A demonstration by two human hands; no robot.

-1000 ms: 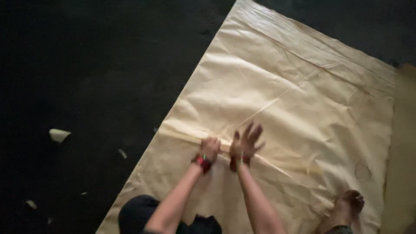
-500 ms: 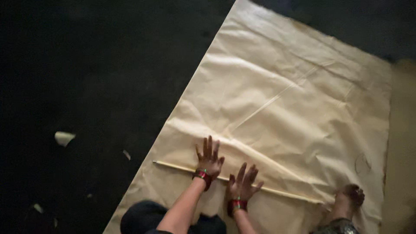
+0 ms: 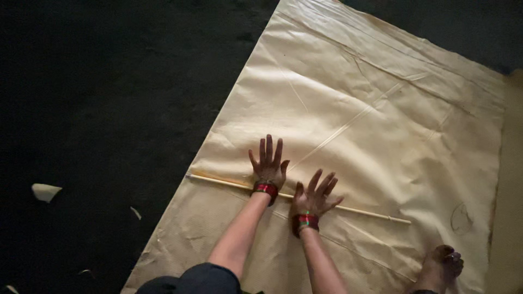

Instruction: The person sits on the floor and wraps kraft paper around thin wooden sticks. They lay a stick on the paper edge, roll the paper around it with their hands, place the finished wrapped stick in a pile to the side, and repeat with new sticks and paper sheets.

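A large sheet of tan paper point(image 3: 381, 125) lies spread on a dark floor. A thin pale stick point(image 3: 218, 182) lies across its near part, running from the left edge toward the right. My left hand point(image 3: 268, 163) rests flat on the paper just beyond the stick, fingers spread, its wrist over the stick. My right hand point(image 3: 315, 195) lies flat beside it, fingers spread, palm over the stick. Both wrists carry red bangles. Neither hand grips anything.
Dark floor point(image 3: 109, 109) surrounds the sheet on the left and far side. A pale paper scrap point(image 3: 46, 191) and smaller bits point(image 3: 135, 212) lie on the floor at left. A bare foot point(image 3: 442, 265) rests on the sheet's near right corner.
A second ago both hands were bunched together on a crease. They have since spread flat on the sheet, and the stick has appeared lying under them.
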